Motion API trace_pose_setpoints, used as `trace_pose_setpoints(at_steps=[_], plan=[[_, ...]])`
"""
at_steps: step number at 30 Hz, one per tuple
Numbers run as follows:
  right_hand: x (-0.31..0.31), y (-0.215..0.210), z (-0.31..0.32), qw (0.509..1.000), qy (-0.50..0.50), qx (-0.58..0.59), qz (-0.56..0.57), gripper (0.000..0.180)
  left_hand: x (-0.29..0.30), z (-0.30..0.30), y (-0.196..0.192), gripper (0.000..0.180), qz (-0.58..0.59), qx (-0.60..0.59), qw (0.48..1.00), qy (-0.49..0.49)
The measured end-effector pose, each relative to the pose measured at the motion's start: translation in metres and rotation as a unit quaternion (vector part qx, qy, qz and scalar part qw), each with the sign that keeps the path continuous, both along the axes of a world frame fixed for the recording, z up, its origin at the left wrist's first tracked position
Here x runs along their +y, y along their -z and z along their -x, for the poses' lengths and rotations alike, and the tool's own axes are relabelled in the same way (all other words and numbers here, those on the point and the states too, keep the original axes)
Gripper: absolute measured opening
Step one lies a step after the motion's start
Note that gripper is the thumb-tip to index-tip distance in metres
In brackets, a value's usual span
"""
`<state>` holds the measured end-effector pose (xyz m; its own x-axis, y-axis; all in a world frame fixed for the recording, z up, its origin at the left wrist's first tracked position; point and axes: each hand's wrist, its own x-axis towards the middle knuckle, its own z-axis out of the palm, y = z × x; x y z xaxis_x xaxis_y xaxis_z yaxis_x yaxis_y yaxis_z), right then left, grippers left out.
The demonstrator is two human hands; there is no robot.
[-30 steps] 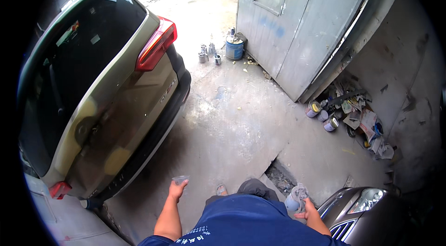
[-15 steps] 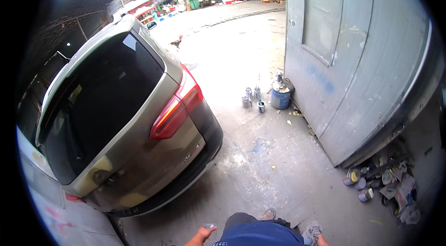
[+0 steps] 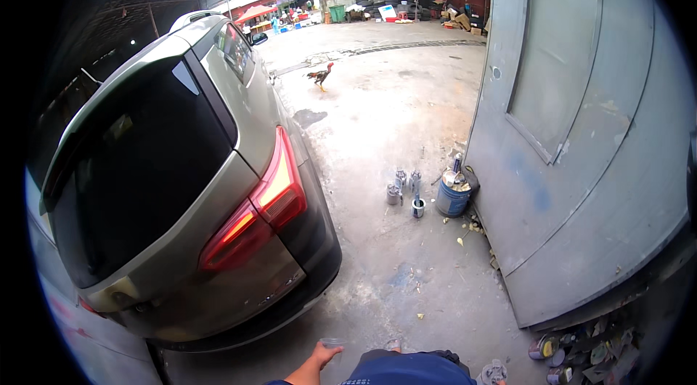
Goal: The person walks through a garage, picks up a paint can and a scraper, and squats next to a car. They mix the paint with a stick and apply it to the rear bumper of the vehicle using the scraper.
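Note:
My left hand (image 3: 321, 354) shows at the bottom edge, fingers closed around a small clear cup (image 3: 332, 345). My right hand is almost out of view at the lower right; only a small clear container (image 3: 494, 371) it seems to carry is visible. The blue fabric of my clothing (image 3: 406, 370) lies between them. Just left of my left hand stands the rear of a beige car (image 3: 181, 196) with a red tail light (image 3: 261, 203).
A grey metal door or wall panel (image 3: 581, 145) rises on the right. A blue bucket (image 3: 453, 196) and small tins (image 3: 404, 189) sit on the concrete beside it. Paint cans (image 3: 581, 356) pile at its base. A rooster (image 3: 319, 76) walks farther off.
The view has tilted upward: the car's rear window, the yard and the rooster came into view, and my hands slid down to the bottom edge.

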<state>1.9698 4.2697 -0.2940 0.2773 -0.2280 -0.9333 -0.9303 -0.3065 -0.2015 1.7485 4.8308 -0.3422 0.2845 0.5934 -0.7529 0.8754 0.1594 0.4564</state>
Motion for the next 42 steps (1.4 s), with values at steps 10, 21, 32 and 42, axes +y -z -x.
trace_pose_setpoints(at_steps=[10, 21, 32, 42], plan=[[0.064, 0.007, -0.193, 0.998, -0.067, -0.010, -0.003, 0.064, 0.022, -0.154, -0.023, 0.102, 0.049, -0.043, 0.997, -0.039], [0.078, 0.056, -0.425, 0.985, -0.172, 0.025, -0.009, 0.063, -0.011, -0.310, 0.002, 0.094, 0.024, 0.048, 0.993, -0.103], [0.128, 0.112, -0.616, 0.952, -0.300, 0.050, 0.030, 0.066, 0.064, -0.448, 0.013, 0.090, -0.083, -0.082, 0.987, -0.108], [0.259, 0.066, -0.705, 0.942, -0.331, 0.002, 0.060, 0.050, 0.125, -0.507, 0.083, 0.102, -0.031, -0.050, 0.989, -0.138]])
